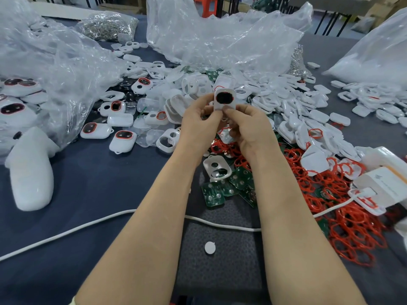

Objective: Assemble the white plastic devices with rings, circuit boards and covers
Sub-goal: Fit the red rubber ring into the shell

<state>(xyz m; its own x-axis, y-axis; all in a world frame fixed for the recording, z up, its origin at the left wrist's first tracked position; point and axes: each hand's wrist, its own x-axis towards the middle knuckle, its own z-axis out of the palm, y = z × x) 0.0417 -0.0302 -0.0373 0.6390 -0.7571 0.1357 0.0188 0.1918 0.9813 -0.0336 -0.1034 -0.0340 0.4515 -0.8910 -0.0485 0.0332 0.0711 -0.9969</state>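
Pinching a glossy rounded white shell, both hands.

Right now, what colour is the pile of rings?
The rings are orange-red, seen best in the head view.

Small-parts assembly workshop, blue-covered bench, loose heaps of white shells, red rings, green boards, clear bulk bags, bag of metal clips at far edge, finished units grouped at left.

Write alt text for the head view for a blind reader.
Left hand and right hand hold a white device, its window ringed in red, above a blue table. White shells, red rings and green circuit boards lie heaped around.
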